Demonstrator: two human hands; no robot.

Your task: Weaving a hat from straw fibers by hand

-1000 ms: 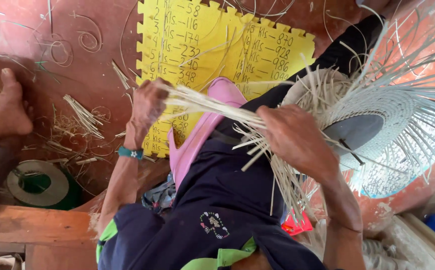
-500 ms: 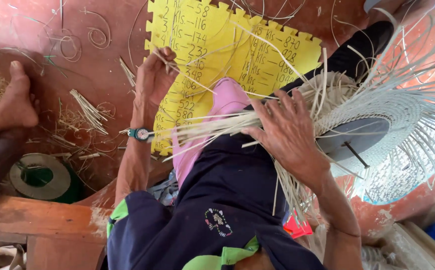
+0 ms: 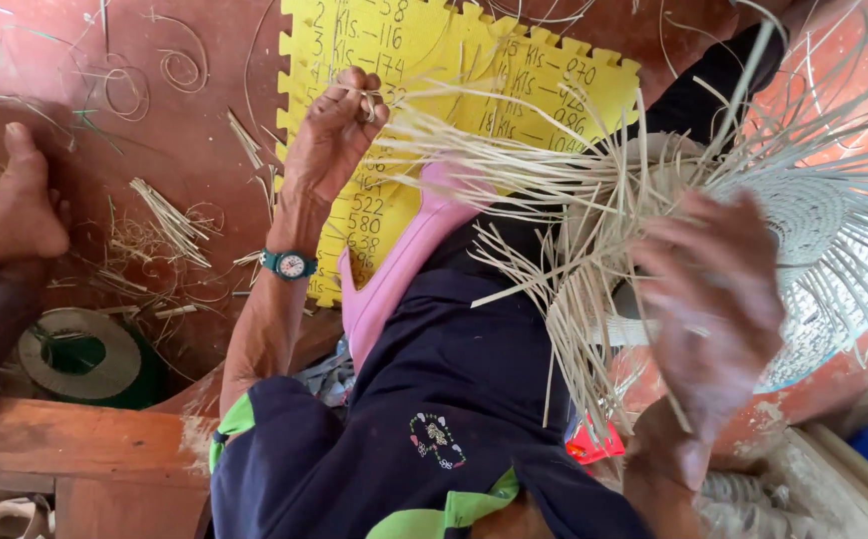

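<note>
Both hands work pale straw: left hand (image 3: 339,125) pinches loose strands (image 3: 474,150), blurred right hand (image 3: 713,299) grips the half-woven disc (image 3: 813,215).

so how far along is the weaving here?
Done: the woven disc shows a tight flat centre. In hand: the left hand pinches a few pale strips pulled out over the yellow foam mat; the right hand, blurred, is at the rim. Left: many loose strips stick out unwoven.
</note>
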